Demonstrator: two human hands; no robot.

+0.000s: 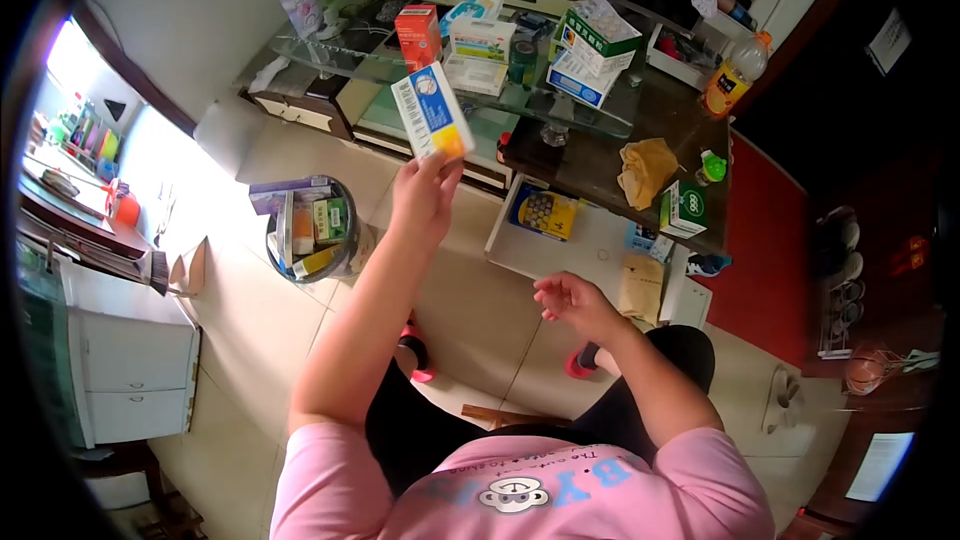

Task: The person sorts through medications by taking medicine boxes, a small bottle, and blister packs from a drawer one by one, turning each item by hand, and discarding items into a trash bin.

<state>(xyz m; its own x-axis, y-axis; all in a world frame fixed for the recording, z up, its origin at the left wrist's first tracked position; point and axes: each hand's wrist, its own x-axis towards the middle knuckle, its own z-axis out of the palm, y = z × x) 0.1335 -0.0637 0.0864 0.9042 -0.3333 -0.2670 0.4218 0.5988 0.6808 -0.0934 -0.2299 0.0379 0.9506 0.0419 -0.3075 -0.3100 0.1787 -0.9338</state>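
Observation:
My left hand [425, 198] is raised in front of the glass-topped cabinet, gripping a small white medicine box [432, 112] with a blue and yellow panel by its lower end. My right hand [575, 305] hovers near the front of the pulled-out white drawer [560, 258], fingers loosely bent and apart, holding nothing. Inside that drawer lie a yellow and dark package [543, 212] and a brown paper pouch [641, 289]. To the left of my left forearm, a round bin [350, 260] on the floor is packed with several boxes [328, 220].
On the glass shelf [350, 62] stand a red box [418, 37], white boxes [480, 58] and a green-and-white box [597, 35]. The cabinet's right side holds an orange-capped bottle [735, 75], crumpled brown paper [647, 172] and a green box [683, 210].

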